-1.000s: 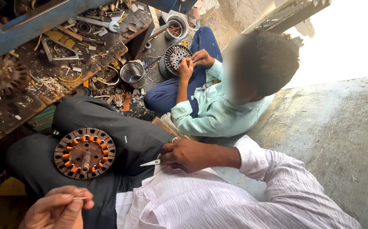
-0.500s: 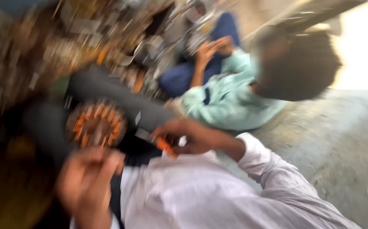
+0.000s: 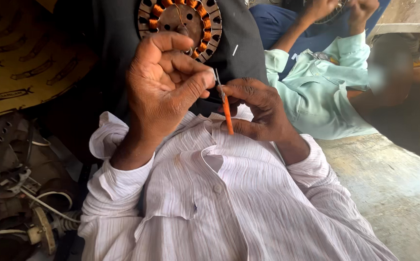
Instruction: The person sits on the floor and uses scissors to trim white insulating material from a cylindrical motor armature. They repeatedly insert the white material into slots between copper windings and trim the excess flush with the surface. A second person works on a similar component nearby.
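My right hand (image 3: pixel 261 108) grips a small tool with an orange handle (image 3: pixel 228 116) and a thin metal tip pointing up. My left hand (image 3: pixel 164 82) is raised in front of my chest, thumb and fingers pinched together right beside the tool's tip; what it pinches is too small to see. Just beyond both hands, a round motor stator with copper-orange windings (image 3: pixel 181 21) rests on my dark-trousered lap (image 3: pixel 98 43). I wear a white striped shirt (image 3: pixel 219 203).
Another person in a pale green shirt (image 3: pixel 316 92) sits close on the right, hands (image 3: pixel 338 7) on a round part at the top edge. Wires and metal motor parts (image 3: pixel 21 203) lie at the lower left. Concrete floor (image 3: pixel 403 193) at the right.
The view has dropped and moved closer to my chest. My left hand rose from the lower left to meet my right hand, which brought the orange-handled tool in toward my shirt.
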